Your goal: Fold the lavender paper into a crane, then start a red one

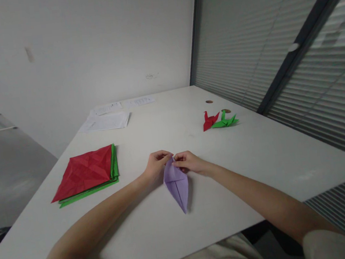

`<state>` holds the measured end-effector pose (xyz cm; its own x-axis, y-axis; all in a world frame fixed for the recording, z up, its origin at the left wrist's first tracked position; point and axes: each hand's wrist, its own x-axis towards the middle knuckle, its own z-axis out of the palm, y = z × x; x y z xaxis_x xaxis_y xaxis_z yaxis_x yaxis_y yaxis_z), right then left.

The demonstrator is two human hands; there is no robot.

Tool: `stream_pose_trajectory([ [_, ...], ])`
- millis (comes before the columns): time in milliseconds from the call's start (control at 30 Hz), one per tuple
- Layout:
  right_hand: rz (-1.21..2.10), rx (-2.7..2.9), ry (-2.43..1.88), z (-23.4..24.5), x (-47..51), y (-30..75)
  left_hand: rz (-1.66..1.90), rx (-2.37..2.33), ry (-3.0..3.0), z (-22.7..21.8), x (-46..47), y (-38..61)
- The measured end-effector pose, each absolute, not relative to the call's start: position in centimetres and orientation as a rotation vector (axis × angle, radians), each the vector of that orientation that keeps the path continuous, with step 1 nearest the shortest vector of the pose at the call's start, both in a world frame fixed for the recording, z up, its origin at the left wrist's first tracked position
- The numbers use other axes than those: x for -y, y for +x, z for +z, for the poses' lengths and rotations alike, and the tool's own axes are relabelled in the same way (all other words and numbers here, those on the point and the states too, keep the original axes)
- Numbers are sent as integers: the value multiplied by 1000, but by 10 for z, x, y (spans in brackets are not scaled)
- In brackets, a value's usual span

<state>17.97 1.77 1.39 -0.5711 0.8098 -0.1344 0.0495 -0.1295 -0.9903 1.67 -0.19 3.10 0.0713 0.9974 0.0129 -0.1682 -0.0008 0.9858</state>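
A folded purple paper (176,184) lies on the white table (159,230), pointed towards me, a long kite shape with a centre crease. My left hand (155,164) pinches its far tip from the left. My right hand (187,161) pinches the same top edge from the right. Both hands have their fingers closed on the paper, and their fingertips meet at the upper corner.
A stack of creased red and green paper sheets (87,172) lies to the left. A small red folded figure (209,120) and a green one (226,121) sit at the far right. White printed sheets (106,121) lie at the back. Window blinds (291,49) run along the right.
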Motion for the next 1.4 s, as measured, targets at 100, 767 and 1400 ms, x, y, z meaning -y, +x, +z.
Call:
stream_pose_trajectory([
  [100,1731,1581,-947,10,-19,180,1212,-1004,1119,30,2,16],
  [767,1552,1568,-970,13,-20,176,1201,-1011,1186,24,-5,9],
  [1400,1316,1638,-974,14,-19,174,1209,-993,1158,28,0,14],
])
